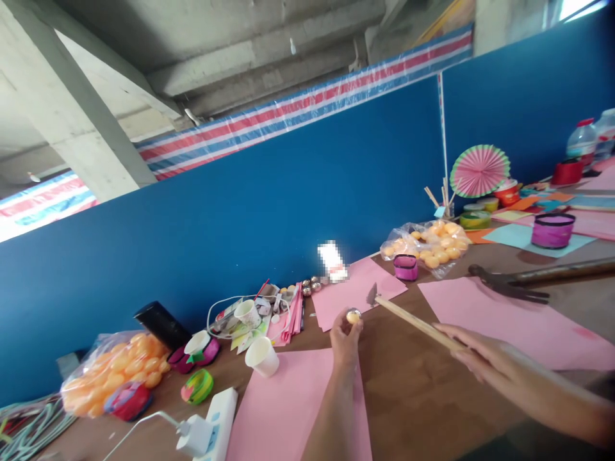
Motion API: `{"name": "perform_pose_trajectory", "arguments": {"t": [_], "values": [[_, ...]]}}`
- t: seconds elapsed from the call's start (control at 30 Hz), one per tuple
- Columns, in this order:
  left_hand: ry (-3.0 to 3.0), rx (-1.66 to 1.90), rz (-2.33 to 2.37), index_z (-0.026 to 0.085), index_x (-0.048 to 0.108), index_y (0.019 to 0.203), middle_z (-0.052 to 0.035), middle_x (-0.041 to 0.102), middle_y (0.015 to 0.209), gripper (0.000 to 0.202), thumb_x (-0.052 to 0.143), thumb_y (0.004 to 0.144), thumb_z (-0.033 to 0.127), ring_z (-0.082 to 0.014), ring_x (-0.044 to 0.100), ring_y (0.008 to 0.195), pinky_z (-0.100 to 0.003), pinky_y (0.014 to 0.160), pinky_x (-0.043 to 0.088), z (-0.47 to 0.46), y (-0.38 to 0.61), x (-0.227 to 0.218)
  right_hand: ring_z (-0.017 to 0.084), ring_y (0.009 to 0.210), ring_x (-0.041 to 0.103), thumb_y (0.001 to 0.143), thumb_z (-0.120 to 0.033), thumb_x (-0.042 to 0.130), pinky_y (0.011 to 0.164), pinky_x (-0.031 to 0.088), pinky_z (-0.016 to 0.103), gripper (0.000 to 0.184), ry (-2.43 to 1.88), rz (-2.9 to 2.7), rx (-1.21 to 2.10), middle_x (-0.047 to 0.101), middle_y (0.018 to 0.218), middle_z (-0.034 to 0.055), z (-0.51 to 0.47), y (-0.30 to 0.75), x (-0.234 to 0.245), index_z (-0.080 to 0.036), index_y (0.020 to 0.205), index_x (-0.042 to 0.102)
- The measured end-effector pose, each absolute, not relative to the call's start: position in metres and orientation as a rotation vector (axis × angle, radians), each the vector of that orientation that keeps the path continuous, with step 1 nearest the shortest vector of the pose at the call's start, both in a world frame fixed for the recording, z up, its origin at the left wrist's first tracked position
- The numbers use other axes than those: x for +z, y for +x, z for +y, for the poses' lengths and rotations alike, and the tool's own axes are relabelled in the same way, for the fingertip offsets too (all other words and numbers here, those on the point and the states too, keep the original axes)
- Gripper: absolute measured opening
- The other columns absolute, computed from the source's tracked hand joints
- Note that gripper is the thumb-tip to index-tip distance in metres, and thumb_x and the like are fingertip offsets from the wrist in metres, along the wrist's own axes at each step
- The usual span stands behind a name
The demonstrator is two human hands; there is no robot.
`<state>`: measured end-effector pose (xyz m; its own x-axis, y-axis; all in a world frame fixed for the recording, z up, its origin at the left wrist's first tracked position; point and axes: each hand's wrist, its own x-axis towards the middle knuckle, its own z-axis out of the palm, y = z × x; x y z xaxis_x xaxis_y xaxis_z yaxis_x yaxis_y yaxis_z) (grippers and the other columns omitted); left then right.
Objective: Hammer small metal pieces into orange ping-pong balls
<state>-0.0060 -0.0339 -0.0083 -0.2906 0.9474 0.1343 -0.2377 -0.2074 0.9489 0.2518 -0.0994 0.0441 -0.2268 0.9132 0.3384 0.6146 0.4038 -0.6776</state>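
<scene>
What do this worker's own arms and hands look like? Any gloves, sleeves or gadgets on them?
They're ordinary human hands: the left hand and right hand are bare, without gloves. No sleeve covers the visible stretch of the left forearm or right forearm. I see no watch, bracelet or cable on them; blur could hide something small like a ring.

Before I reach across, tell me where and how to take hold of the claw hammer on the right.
Grip the claw hammer by its wooden handle, probably best from the near side, palm down: the handle runs off to the right, while the curved head lies at the left end. The right hand holds another wooden-handled tool.
</scene>
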Motion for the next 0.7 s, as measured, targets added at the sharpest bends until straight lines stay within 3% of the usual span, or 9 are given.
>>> {"name": "perform_pose_trajectory", "arguments": {"t": [0.1,0.23,0.43,0.53,0.6,0.7], "values": [[0.988,1.66,1.095,0.016,0.058,0.105,-0.008,0.065,0.094,0.048,0.071,0.059,0.023,-0.0155,0.06,0.08,-0.029,0.074,0.047,-0.033,-0.006,-0.008,0.022,0.105,0.054,0.082,-0.039,0.036,0.09,0.045,0.032,0.04,-1.181,-2.092,0.64,0.058,0.116,0.005,-0.1,0.233,0.043,-0.029,0.119,0.049],[0.934,1.68,1.101,0.014,0.057,0.106,-0.0082,0.065,0.091,0.05,0.072,0.058,0.023,-0.0159,0.061,0.079,-0.029,0.074,0.046,-0.03,-0.009,-0.006,0.022,0.107,0.052,0.085,-0.038,0.031,0.092,0.043,0.033,0.043,-1.23,-2.134,0.706,0.055,0.119,0.0062,-0.097,0.223,0.044,-0.021,0.122,0.044],[0.973,1.659,1.113,0.014,0.059,0.104,-0.0092,0.065,0.092,0.049,0.072,0.057,0.022,-0.0168,0.06,0.08,-0.031,0.074,0.046,-0.032,-0.008,-0.005,0.022,0.11,0.05,0.086,-0.037,0.031,0.093,0.042,0.032,0.043,-1.192,-2.107,0.614,0.053,0.121,0.0081,-0.099,0.215,0.034,-0.019,0.124,0.042],[0.934,1.635,1.137,0.014,0.057,0.106,-0.0083,0.064,0.091,0.051,0.071,0.058,0.022,-0.0137,0.06,0.074,-0.029,0.072,0.046,-0.033,-0.007,-0.008,0.024,0.102,0.055,0.085,-0.041,0.032,0.086,0.046,0.035,0.043,-1.222,-2.059,0.744,0.059,0.112,0.0085,-0.098,0.213,0.023,-0.022,0.122,0.044],[0.92,1.621,1.148,0.013,0.056,0.107,-0.0076,0.064,0.088,0.052,0.071,0.059,0.023,-0.0116,0.058,0.069,-0.027,0.068,0.046,-0.033,-0.008,-0.009,0.023,0.089,0.059,0.085,-0.044,0.03,0.078,0.049,0.034,0.044,-1.275,-1.973,0.877,0.064,0.092,0.0081,-0.097,0.213,0.017,-0.023,0.122,0.043],[0.893,1.623,1.137,0.013,0.056,0.106,-0.0063,0.063,0.084,0.052,0.071,0.058,0.024,-0.0096,0.057,0.064,-0.025,0.064,0.046,-0.032,-0.009,-0.008,0.016,0.063,0.057,0.085,-0.047,0.031,0.056,0.049,0.027,0.046,-1.302,-1.835,1.143,0.059,0.071,0.0031,-0.09,0.215,0.009,-0.024,0.124,0.039]]}}
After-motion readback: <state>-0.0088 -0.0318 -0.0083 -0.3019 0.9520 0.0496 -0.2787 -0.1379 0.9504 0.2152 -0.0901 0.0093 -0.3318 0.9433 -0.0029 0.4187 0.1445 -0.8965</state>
